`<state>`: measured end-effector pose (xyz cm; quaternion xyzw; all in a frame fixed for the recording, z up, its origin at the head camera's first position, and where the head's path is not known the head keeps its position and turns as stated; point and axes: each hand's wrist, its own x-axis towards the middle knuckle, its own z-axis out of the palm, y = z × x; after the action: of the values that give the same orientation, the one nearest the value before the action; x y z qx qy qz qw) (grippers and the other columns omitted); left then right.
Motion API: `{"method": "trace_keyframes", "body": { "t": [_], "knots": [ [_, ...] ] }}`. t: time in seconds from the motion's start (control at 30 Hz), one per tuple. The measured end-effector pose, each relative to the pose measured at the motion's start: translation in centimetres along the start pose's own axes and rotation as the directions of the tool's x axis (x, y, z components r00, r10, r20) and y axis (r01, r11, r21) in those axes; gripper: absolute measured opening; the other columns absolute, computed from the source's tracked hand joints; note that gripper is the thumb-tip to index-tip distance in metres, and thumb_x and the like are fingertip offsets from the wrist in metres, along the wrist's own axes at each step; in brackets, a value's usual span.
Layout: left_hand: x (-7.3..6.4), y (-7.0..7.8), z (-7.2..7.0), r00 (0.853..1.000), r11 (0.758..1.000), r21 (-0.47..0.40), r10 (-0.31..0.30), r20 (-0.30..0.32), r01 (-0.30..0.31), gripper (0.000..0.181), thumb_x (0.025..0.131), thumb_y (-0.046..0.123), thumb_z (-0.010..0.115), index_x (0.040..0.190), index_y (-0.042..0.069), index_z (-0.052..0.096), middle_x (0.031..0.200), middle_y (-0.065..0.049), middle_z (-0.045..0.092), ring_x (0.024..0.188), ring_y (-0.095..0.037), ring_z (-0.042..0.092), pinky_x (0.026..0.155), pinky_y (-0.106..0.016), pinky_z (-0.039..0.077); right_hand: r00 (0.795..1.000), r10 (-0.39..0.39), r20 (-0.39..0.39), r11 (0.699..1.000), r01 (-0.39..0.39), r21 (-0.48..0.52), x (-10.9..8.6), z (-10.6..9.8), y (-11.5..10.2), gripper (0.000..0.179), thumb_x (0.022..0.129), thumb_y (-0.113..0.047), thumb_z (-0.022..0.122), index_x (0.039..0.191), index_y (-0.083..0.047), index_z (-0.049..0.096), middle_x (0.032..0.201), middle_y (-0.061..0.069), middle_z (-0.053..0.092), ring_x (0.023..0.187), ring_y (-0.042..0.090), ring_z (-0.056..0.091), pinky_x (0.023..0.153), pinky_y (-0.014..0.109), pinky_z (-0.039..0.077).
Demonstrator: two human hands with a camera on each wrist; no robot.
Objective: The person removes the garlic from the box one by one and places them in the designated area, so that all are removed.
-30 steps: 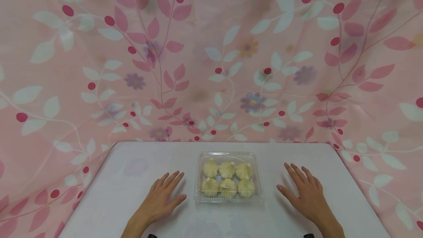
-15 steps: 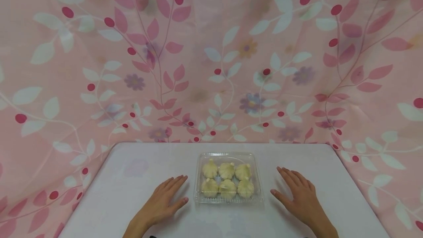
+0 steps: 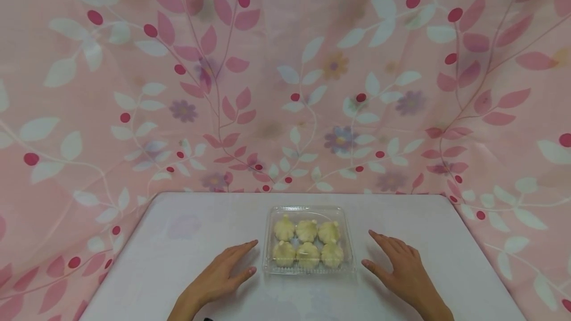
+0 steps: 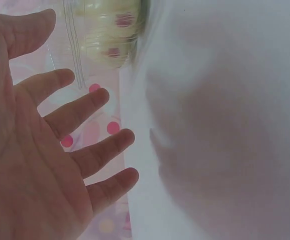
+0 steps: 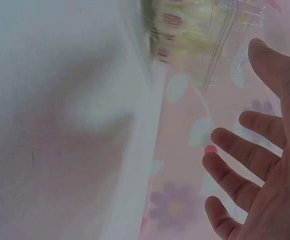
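A clear plastic clamshell box (image 3: 308, 270) lies on the white table, its lid down. Inside sit several pale, garlic-shaped pieces (image 3: 308, 255) in two rows. My left hand (image 3: 216, 274) hovers left of the box, fingers extended and thumb apart, a small gap from its side. On the other side my right hand (image 3: 403, 274) is held likewise, palm toward the box. Both wrist views show bare palms with spread fingers; in the left wrist view the box (image 4: 75, 45) is beyond the thumb, and in the right wrist view the box (image 5: 217, 45) is near the thumb tip.
The white table (image 3: 200, 217) has rounded far corners. A pink cloth (image 3: 285, 113) printed with leaves and flowers hangs behind it and along both sides. Hand shadows fall on the tabletop.
Both hands have moved inward toward the box and turned so the palms face each other more. The box has stayed in place.
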<state>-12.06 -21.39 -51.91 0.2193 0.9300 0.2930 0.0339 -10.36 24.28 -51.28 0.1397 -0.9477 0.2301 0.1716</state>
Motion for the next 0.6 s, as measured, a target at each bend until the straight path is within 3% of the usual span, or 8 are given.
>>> {"method": "trace_keyframes", "body": {
  "t": [0.3, 0.6],
  "knots": [
    [0.42, -0.05, 0.45, 0.998, 0.998, -0.069, -0.006, 0.063, 0.010, 0.061, 0.095, 0.056, 0.055, 0.150, 0.032, 0.042, 0.146, 0.006, 0.047, 0.132, -0.026, 0.044, 0.100, -0.059, 0.037, 1.000, -0.030, -0.001, 0.999, 0.030, 0.037, -0.05, 0.27, -0.22, 0.064, 0.080, -0.053, 0.077, 0.136, -0.026, 0.060, 0.125, -0.006, 0.064, 0.110, 0.020, 0.058, 0.086, 0.055, 0.038],
    [0.91, -0.19, 0.72, 0.997, 0.990, -0.119, 0.076, 0.015, -0.074, 0.056, 0.096, 0.050, 0.059, 0.145, 0.026, 0.049, 0.141, 0.009, 0.052, 0.129, -0.020, 0.049, 0.100, -0.054, 0.040, 0.987, -0.143, -0.072, 0.986, 0.149, 0.077, -0.14, 0.69, -0.42, 0.059, 0.076, -0.045, 0.083, 0.128, -0.024, 0.066, 0.116, -0.009, 0.068, 0.100, 0.016, 0.065, 0.078, 0.051, 0.048]
  ]
}}
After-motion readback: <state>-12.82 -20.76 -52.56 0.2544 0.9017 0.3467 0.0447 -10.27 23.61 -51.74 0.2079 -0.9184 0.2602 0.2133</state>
